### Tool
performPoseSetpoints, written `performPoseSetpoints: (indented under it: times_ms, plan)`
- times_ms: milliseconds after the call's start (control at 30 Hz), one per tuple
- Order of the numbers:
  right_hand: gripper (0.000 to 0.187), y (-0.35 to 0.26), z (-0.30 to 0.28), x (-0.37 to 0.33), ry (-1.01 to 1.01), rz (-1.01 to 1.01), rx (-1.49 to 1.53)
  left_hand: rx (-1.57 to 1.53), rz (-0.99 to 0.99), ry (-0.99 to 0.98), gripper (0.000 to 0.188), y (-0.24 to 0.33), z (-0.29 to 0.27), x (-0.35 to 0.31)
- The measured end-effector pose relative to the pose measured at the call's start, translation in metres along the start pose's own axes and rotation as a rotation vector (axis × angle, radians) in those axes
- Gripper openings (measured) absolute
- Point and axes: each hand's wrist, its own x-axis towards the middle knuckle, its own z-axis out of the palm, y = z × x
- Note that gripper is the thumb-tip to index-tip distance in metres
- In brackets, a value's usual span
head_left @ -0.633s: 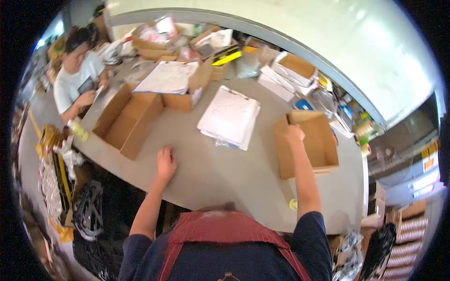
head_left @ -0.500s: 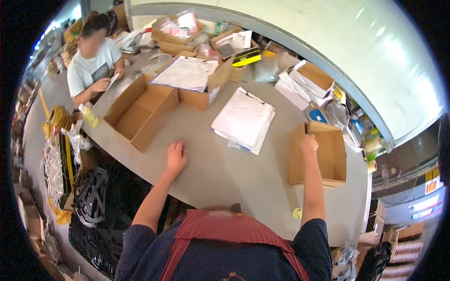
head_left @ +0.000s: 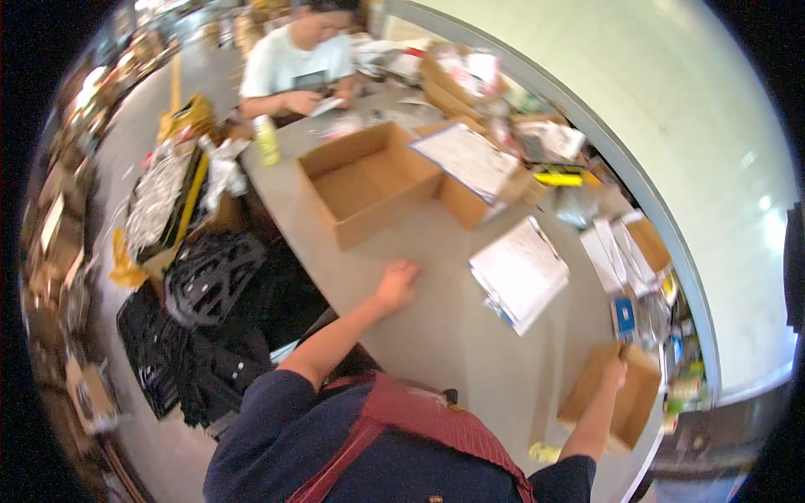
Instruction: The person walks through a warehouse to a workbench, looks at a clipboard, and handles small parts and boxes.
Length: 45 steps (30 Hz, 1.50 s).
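Observation:
My right hand [head_left: 616,375] is closed on the rim of an open cardboard box [head_left: 597,381] at the table's right side. Most of its fingers are hidden by the box. My left hand [head_left: 397,286] rests on the grey tabletop with loosely bent fingers and nothing seen in it; motion blurs it a little. Beyond that hand stands a larger open cardboard box [head_left: 369,172], with no contents showing. Between the two boxes lies a clipboard with a stack of white papers [head_left: 520,272]. A second clipboard of papers [head_left: 470,159] lies across a carton behind.
A person in a white shirt [head_left: 298,71] handles something pale across the table. A yellow-green bottle [head_left: 267,141] stands at the left edge. White cartons [head_left: 620,251] and packages line the back wall. Black bags [head_left: 214,335] fill the space left of me. A small yellow item [head_left: 544,453] lies near my right forearm.
My view has turned to the left, so the table and boxes appear shifted right and tilted. My right hand stays on the box rim, my left on the tabletop.

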Motion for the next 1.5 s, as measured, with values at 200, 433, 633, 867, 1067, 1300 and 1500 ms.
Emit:
performPoseSetpoints:
  times_ms: [200,433,633,867,1067,1300,1500]
  plan:
    - [0.038,0.049,-0.004,-0.008,0.006,0.19,0.156,0.053,-0.055,-0.035,0.035,0.016,-0.005,0.008]
    - [0.047,0.064,-0.06,-0.04,0.028,-0.376,-0.009,-0.278,-0.303,-0.593,0.019,-0.028,-0.093,0.045]
    - [0.032,0.116,-0.133,-0.174,0.137,-0.259,1.084,-0.098,-0.482,-0.251,0.017,-0.118,-0.269,0.082]
    - [0.036,0.129,-0.151,-0.289,0.309,0.349,1.262,-0.023,-0.572,0.393,0.024,-0.197,-0.381,0.1]
    - [0.036,0.079,-0.172,-0.324,0.434,0.388,1.274,-0.354,-0.862,0.158,0.059,-0.194,-0.318,0.132]
    - [0.035,0.067,-0.166,-0.331,0.152,0.389,1.358,0.276,-0.731,-0.259,0.052,-0.128,-0.289,0.096]
    - [0.035,0.036,-0.174,-0.313,0.055,0.333,1.31,-0.003,-0.727,-0.704,0.068,-0.047,-0.293,0.098]
